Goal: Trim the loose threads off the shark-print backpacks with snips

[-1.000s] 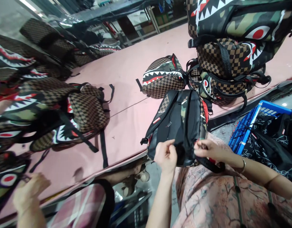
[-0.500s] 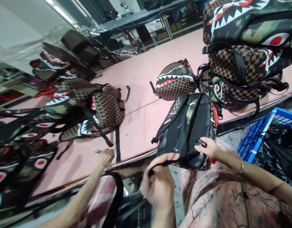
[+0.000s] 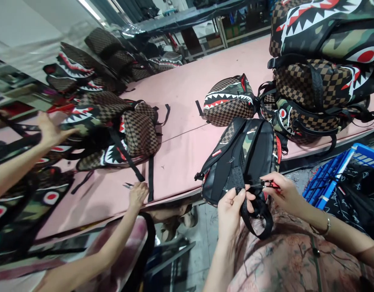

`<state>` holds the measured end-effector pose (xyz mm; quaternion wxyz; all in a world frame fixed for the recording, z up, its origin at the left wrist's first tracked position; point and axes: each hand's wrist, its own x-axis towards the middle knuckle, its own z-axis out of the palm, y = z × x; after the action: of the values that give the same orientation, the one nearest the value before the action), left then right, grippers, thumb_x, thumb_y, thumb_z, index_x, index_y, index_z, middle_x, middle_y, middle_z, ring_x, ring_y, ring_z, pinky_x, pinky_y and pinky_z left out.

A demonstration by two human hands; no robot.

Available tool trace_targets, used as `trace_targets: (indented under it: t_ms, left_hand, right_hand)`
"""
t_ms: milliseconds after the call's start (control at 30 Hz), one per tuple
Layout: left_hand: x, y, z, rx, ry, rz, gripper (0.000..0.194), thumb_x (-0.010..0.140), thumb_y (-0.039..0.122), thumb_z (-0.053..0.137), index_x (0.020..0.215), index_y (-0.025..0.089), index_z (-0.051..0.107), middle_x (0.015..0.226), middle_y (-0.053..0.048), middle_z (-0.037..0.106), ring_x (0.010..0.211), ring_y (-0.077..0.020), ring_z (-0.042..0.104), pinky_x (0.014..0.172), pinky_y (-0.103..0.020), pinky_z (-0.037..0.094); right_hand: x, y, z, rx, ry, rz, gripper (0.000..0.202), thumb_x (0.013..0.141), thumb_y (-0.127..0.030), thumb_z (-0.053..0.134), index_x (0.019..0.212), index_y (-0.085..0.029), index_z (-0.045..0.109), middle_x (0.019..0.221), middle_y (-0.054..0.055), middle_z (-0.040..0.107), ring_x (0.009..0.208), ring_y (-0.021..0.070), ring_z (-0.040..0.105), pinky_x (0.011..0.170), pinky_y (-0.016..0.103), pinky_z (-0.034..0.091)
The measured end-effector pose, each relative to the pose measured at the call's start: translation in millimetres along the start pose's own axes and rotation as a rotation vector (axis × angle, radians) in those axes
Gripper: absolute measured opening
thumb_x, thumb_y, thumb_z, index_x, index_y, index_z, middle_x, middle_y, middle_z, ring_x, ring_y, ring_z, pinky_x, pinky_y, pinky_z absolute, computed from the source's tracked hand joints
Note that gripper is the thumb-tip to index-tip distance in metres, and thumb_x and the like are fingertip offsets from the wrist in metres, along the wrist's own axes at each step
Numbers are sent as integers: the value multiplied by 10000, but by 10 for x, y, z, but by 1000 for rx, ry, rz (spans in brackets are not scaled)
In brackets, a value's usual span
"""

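A black-backed backpack (image 3: 261,150) with checkered and camouflage panels lies on the pink table edge in front of me, its shoulder straps facing up. My left hand (image 3: 234,207) pinches a black webbing strap (image 3: 265,231), which loops down toward my lap. In my right hand (image 3: 281,192) is a pair of small dark thread snips (image 3: 270,184), the tips pointing left, close to the strap by my left fingers. Whether the blades touch anything there I cannot tell.
More shark-mouth backpacks are stacked at the right (image 3: 323,89); one small bag (image 3: 227,101) lies beyond mine. A blue crate (image 3: 332,174) holds black fabric. At left, a co-worker's hand (image 3: 139,194) holds snips beside piled backpacks (image 3: 141,129); another hand (image 3: 50,129) reaches over them.
My left hand has moved right and down along the strap, close to the snips. My right hand has shifted slightly right. A co-worker's other hand has come in over the left pile.
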<state>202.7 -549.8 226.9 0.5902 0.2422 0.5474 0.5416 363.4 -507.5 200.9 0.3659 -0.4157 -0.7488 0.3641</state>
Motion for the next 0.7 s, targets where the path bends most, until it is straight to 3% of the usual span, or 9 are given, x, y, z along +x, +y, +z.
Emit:
trace_targets:
  t_ms: [133,300,433,567,633,700]
  left_hand:
    - [-13,-24,-35,196,-67,78,214,748,313,602,666,118,632,453,15,548,370,-57,429,431,-183,324]
    - [-21,-14,-54,318,-87,112,206,756,313,594,672,130,639,470,20,556,370,-59,427,484,-202,360]
    - [-1,-18,-32,277,-66,101,197,748,330,598,780,141,645,571,10,603,363,-51,423,445,-198,339]
    - [18,-51,-22,250,-91,94,209,738,327,614,669,130,610,541,9,580,365,-45,427,420,-184,320]
    - [17,-54,-27,137,-128,49,188,733,319,623,718,132,611,525,18,555,347,-33,395,388,-170,294]
    - [14,-48,-40,-79,-218,-50,188,731,321,626,783,142,603,464,53,472,303,-11,295,340,-149,240]
  right_hand:
    - [118,-114,71,-23,-56,-111,150,835,-194,469,952,-177,560,863,58,607,787,162,558,679,262,444]
    - [159,-86,100,-61,-59,-146,159,862,-226,430,857,-175,581,796,52,614,738,160,556,660,267,427]
    - [151,-89,72,-19,-26,-81,145,861,-243,452,852,-178,581,768,39,613,706,149,558,630,251,422]
    - [135,-76,52,-12,-49,-107,156,855,-259,461,904,-179,585,826,58,615,750,159,560,658,263,437]
    - [143,-43,45,23,-56,-120,166,861,-271,454,881,-182,593,807,55,614,742,157,557,663,269,436]
    - [171,0,48,145,-7,-37,162,853,-298,472,872,-187,588,801,42,607,730,145,554,659,261,436]
